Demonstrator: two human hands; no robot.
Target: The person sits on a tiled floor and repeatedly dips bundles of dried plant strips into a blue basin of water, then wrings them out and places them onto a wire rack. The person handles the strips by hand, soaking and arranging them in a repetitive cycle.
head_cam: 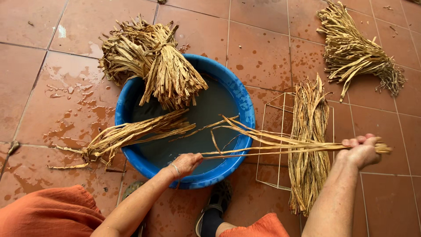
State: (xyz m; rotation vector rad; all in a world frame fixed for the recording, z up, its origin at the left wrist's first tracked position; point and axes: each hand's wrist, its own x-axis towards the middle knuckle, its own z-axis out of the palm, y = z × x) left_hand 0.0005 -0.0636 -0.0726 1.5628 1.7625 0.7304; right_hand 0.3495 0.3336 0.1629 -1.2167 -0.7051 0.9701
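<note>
My right hand (363, 150) is closed around the thick end of a small bunch of dried straw strips (267, 142) that stretches left over the blue basin (239, 94). My left hand (186, 163) pinches those same strips above the basin's near rim. The basin holds dark water. A tied bundle of straw (171, 74) leans on its far rim, and a longer bundle (131, 134) lies across its left rim onto the floor.
A white wire rack (280, 145) to the right of the basin carries a long straw bundle (309, 145). Another loose bundle (355, 50) lies at the far right. The red floor tiles (70, 101) are wet on the left. My feet and orange clothing show at the bottom.
</note>
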